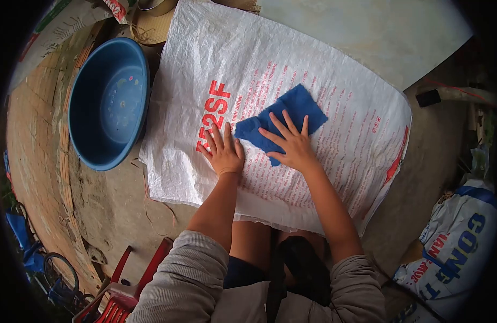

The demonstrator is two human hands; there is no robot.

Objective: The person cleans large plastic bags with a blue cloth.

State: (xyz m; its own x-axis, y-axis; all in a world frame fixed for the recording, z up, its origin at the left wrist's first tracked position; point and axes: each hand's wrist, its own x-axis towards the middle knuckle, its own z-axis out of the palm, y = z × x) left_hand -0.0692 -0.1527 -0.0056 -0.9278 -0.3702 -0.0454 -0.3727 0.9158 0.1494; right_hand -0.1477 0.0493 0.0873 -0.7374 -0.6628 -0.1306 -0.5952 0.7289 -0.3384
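Observation:
A large white woven plastic sack (205, 48) with red print lies spread out flat in front of me. My left hand (225, 153) rests on it with the fingers apart, over the lower part of the big red lettering. A blue cloth (299, 105) lies on the sack's middle, somewhat folded and creased at its left end. On top of the cloth is my right hand (292, 142), palm down and fingers spread, pressing it against the sack.
At the left stands a blue plastic basin (106, 107). A red plastic chair (122, 296) is at the lower left, near a bicycle (60, 280). Another printed sack (453, 242) lies at the lower right. A pale board (377, 32) reaches behind the white sack.

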